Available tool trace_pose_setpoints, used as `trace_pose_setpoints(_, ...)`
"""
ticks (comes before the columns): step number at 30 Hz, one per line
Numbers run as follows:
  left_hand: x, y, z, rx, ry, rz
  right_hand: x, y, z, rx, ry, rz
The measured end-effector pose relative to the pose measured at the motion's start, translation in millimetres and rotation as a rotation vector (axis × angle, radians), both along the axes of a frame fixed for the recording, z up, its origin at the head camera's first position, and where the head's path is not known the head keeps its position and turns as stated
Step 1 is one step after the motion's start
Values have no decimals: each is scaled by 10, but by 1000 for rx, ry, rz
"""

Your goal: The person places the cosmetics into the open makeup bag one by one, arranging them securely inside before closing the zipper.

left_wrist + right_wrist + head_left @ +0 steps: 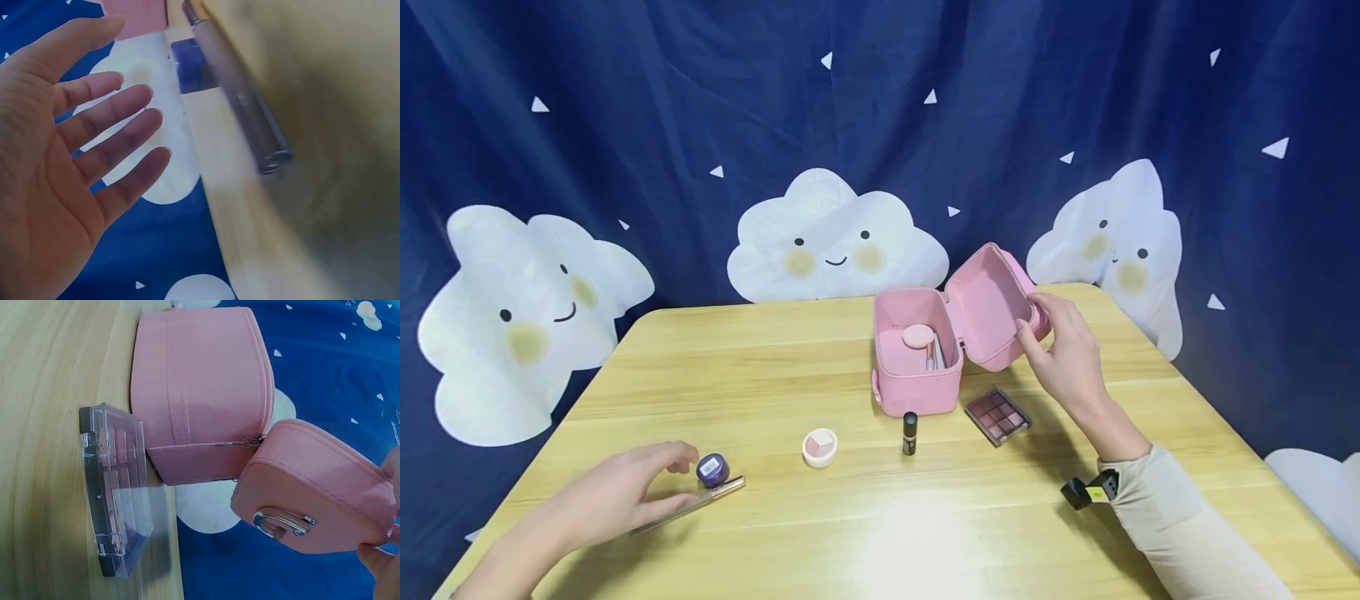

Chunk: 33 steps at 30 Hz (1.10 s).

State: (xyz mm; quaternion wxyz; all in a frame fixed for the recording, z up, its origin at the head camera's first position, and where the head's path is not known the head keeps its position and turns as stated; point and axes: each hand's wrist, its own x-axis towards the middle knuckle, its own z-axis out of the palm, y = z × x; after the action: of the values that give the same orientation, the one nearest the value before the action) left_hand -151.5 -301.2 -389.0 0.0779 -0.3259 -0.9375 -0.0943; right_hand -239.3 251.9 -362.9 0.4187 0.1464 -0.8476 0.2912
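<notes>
My right hand [1070, 354] grips the edge of the lid [988, 308] of a pink cosmetic case, thumb on the inner side. The case [917, 393] stands unzipped, with a pale pink oval item [917, 336] and slim sticks [934, 354] inside. At the left, my left hand [617, 493] hovers with loosely bent fingers beside a small purple-lidded jar [712, 470] and a slender tube [726, 488]. In the left wrist view its fingers are spread, apart from the tube [240, 94] and the jar [192, 65]. The right wrist view shows the lid's outside [319, 487] and a metal ring.
An eyeshadow palette [997, 416] with a clear cover lies right of the case. In front stands a small black-capped bottle [910, 433]. A round three-colour compact [819, 447] lies mid-table. Behind the wooden table [775, 550] hangs a blue cloud-patterned curtain [700, 100].
</notes>
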Motion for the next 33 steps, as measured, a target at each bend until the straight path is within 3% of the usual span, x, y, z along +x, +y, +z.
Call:
trace_pose_setpoints(7, 53, -27, -149, -13, -118, -15, 15, -12, 1, 0, -8, -3)
trace_pose_setpoints(14, 83, -35, -230, -14, -134, -4, 11, -33, -8, 1, -5, -2)
trace_pose_setpoints(20, 62, 17, -273, -25, -197, 9, 35, -17, 1, -8, -10, -10)
trace_pose_setpoints(33, 28, 94, -298, -16, -200, -103, 7, -2, 9, -2, 5, -11)
